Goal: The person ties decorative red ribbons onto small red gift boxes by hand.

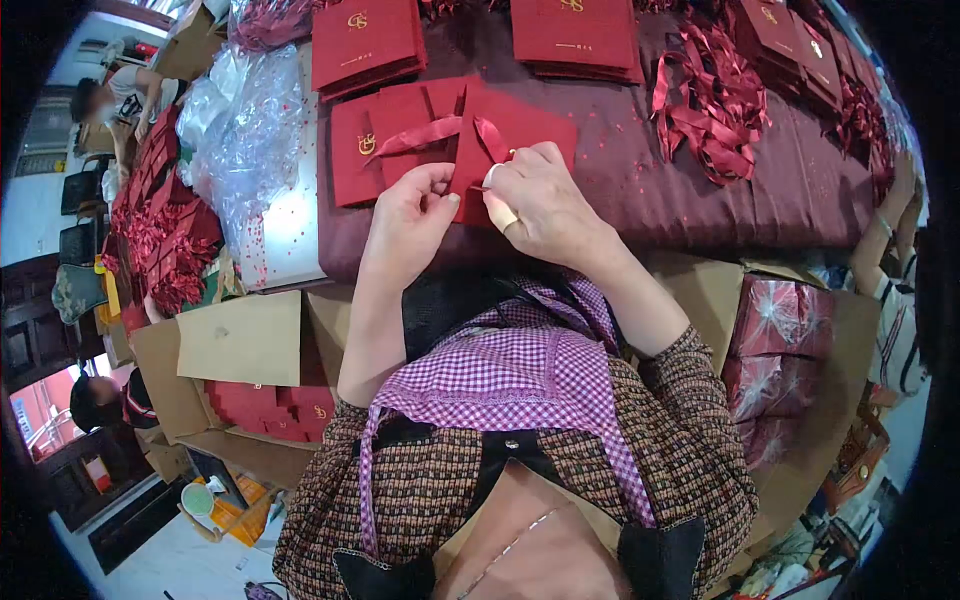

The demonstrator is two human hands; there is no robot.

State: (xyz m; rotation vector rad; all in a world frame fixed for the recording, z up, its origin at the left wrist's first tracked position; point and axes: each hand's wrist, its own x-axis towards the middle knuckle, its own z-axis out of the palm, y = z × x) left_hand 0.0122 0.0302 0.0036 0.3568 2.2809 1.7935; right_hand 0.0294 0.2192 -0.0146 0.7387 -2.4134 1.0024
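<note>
Bench (640, 190) draped in dark red cloth, filling the view beyond both grips and sprinkled with small red scraps. Open cardboard boxes (245, 340) sit below the grips, to the left and right of the person's checked and tweed top. The right-hand box holds wrapped red packs (780, 320). A billow of clear plastic wrap (245, 120) lies out to the left of the left grip. Stacks of red folders (575, 35) with gold marks stand at the far edge of the bench, well beyond the grips. A heap of red ribbons (715, 105) lies to the right of the right grip and well apart from it.

Directly under and just beyond both grips lies a red envelope (525, 125). More flat envelopes (355, 150) with a gold emblem overlap just left of it. A red ribbon (420, 135) runs across these envelopes from the left and ends at the right grip.

The left hand (410, 220) has its thumb and fingertips pinched together on the near edge of the red envelope. The right hand (545, 205), just beside it and almost touching, has thumb and forefinger closed on the ribbon end. A pale ring (505, 218) shows on a finger of the right hand.
</note>
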